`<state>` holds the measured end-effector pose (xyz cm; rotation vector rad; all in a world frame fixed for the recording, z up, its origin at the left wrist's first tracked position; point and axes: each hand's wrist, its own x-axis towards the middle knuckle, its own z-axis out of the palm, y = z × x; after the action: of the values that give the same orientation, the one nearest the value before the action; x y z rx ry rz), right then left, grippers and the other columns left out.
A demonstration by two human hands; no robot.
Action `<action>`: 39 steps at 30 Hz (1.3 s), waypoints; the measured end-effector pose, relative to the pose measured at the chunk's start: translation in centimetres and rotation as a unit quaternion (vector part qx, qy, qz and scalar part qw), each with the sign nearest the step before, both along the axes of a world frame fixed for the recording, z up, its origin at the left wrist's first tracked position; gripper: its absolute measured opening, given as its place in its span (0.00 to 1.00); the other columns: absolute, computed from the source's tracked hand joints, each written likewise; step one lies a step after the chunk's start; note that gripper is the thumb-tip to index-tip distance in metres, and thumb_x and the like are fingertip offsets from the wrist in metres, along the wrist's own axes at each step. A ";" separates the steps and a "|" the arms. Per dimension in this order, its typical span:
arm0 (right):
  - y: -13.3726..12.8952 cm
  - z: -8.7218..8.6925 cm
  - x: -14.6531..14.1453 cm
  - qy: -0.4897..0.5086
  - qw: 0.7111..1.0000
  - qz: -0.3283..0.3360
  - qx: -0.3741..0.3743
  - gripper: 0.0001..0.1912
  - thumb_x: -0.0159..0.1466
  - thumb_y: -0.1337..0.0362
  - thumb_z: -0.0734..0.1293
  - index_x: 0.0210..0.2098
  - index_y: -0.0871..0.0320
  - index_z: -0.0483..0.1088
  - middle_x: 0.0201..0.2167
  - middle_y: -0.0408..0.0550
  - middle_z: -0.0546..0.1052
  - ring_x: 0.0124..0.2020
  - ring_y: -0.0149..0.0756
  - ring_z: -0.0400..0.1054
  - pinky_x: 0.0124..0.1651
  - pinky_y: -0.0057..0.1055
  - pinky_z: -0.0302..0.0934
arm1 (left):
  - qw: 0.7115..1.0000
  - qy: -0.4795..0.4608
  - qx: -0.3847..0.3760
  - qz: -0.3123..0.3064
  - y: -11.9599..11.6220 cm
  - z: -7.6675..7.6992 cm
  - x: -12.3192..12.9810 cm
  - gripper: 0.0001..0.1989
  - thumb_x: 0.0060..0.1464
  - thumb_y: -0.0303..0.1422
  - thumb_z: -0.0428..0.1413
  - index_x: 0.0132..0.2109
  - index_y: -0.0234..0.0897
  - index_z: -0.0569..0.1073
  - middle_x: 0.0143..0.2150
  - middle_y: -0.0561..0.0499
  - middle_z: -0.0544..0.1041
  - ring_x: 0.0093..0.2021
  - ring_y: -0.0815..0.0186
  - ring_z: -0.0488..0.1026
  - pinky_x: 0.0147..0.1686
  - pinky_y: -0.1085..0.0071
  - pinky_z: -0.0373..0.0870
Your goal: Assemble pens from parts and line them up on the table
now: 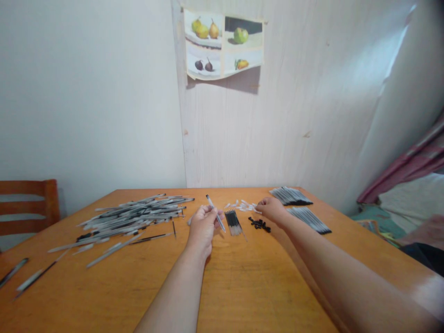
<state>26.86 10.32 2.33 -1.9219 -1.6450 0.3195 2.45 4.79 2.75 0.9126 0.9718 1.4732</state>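
Note:
A clear pen with a dark end (210, 201) is held slantwise in my left hand (203, 227), its fingers closed round it. My right hand (272, 209) reaches to the right edge of a scatter of small white pieces (243, 206); its fingertips are pinched together, and what they hold, if anything, is too small to make out. Between the hands lies a row of dark-and-clear refills (233, 222). Small black caps (259, 225) lie just below my right hand.
A large loose pile of pens (138, 213) covers the table's left side, with stray pens (38, 277) nearer the left edge. Two neat rows of pens, a back one (290, 195) and a nearer one (309, 219), lie at the right. A wooden chair (50, 199) stands at the left.

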 end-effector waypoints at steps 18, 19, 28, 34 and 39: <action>-9.0 -0.3 -6.4 0.511 0.821 0.243 -0.075 0.18 0.55 0.55 0.73 0.38 0.60 0.69 0.24 0.43 0.73 0.22 0.27 0.64 0.26 0.26 0.58 | 0.998 -0.056 0.016 0.002 -0.5 0.5 -0.1 0.09 0.55 0.32 0.59 0.42 0.36 0.68 0.39 0.46 0.79 0.40 0.66 0.78 0.40 0.70 0.73; -9.2 -0.5 -6.8 0.520 0.814 0.245 -0.082 0.18 0.54 0.55 0.73 0.37 0.60 0.68 0.23 0.43 0.73 0.21 0.27 0.63 0.25 0.26 0.58 | 0.998 -0.058 0.015 0.001 -0.5 0.5 -0.1 0.08 0.55 0.32 0.59 0.42 0.36 0.68 0.39 0.46 0.79 0.40 0.66 0.78 0.40 0.71 0.73; -9.5 -1.4 -8.6 0.530 0.814 0.223 -0.080 0.14 0.52 0.58 0.73 0.30 0.60 0.67 0.22 0.44 0.73 0.18 0.25 0.62 0.23 0.25 0.54 | 0.998 -0.063 0.019 -0.016 -0.9 0.6 0.2 0.08 0.55 0.32 0.59 0.40 0.36 0.68 0.37 0.48 0.79 0.37 0.68 0.78 0.40 0.71 0.72; -9.4 -2.0 -8.6 0.522 0.819 0.224 -0.076 0.11 0.54 0.60 0.71 0.31 0.60 0.68 0.20 0.42 0.72 0.18 0.25 0.62 0.23 0.25 0.54 | 0.998 -0.050 0.030 -0.030 -0.9 0.3 0.5 0.08 0.55 0.33 0.59 0.39 0.36 0.68 0.38 0.46 0.79 0.38 0.67 0.78 0.39 0.70 0.72; -9.1 -2.3 -8.7 0.515 0.824 0.225 -0.069 0.11 0.55 0.59 0.71 0.31 0.59 0.67 0.21 0.43 0.73 0.18 0.26 0.63 0.22 0.25 0.55 | 0.998 -0.042 0.028 -0.035 -0.9 0.1 0.7 0.09 0.55 0.34 0.59 0.40 0.36 0.68 0.38 0.45 0.79 0.40 0.65 0.78 0.40 0.69 0.73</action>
<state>18.14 1.19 0.06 -1.0100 -1.2493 1.4098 3.18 3.87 2.90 0.9090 0.8335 1.4737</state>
